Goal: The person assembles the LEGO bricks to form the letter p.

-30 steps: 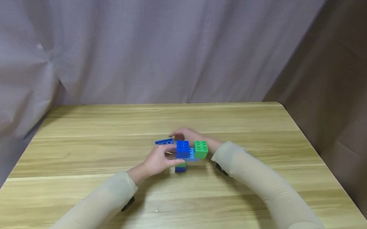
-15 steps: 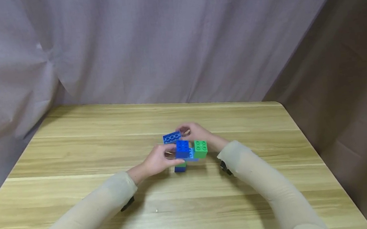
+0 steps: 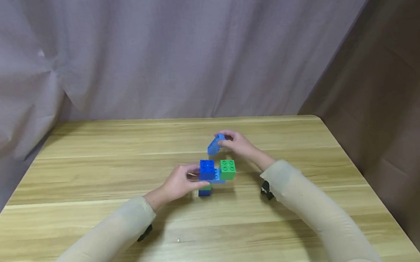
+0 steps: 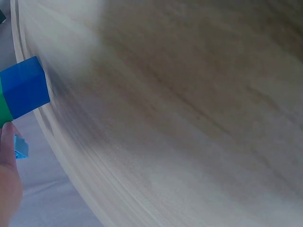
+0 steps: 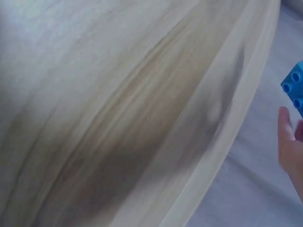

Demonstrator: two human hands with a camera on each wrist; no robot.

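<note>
From the head view, a blue brick point(image 3: 215, 144) is pinched in the right hand point(image 3: 238, 145) and held up over the wooden table point(image 3: 86, 175); the block stack point(image 3: 214, 174) of blue and green bricks is gripped by the left hand point(image 3: 179, 184); in the left wrist view only the stack's smooth blue bottom block point(image 4: 24, 87) is shown; round bumps on the held brick point(image 5: 294, 90) are seen in the right wrist view.
</note>
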